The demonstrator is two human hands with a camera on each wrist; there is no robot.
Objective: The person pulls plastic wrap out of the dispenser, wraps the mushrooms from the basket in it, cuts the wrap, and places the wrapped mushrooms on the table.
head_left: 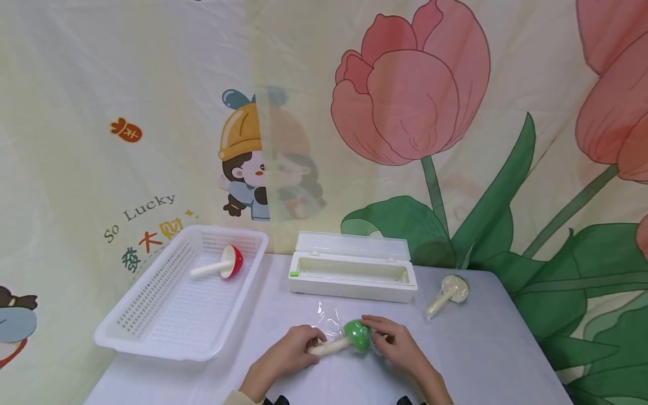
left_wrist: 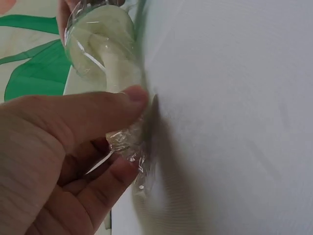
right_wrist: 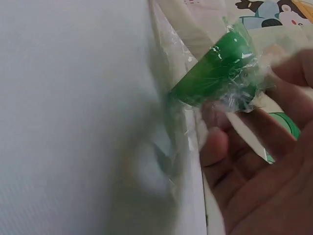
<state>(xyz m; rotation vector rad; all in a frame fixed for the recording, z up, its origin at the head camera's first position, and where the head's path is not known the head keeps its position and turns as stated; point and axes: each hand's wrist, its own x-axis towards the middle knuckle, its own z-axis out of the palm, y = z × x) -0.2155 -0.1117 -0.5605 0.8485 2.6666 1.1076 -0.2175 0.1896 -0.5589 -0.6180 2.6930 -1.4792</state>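
Observation:
My left hand [head_left: 293,351] pinches the pale stem [left_wrist: 117,73] of a green-capped mushroom-shaped piece [head_left: 357,336] in clear plastic wrap, lying tilted low over the table. In the left wrist view, thumb and fingertips close on the wrapped stem end. On the cap's other side, my right hand [head_left: 400,344] touches the cap and its bunched wrap [right_wrist: 239,90]. Whether it pinches the wrap is unclear. Another wrapped mushroom-shaped piece [head_left: 448,295] lies at the right. A red-capped, pale-stemmed one [head_left: 232,262] lies in the white basket [head_left: 103,337] at the left.
Behind the hands stands a white long box [head_left: 354,291] with its clear lid [head_left: 352,246] raised at the back. White cloth covers the table [head_left: 486,349]. A printed curtain [head_left: 304,56] hangs along the table's back and sides.

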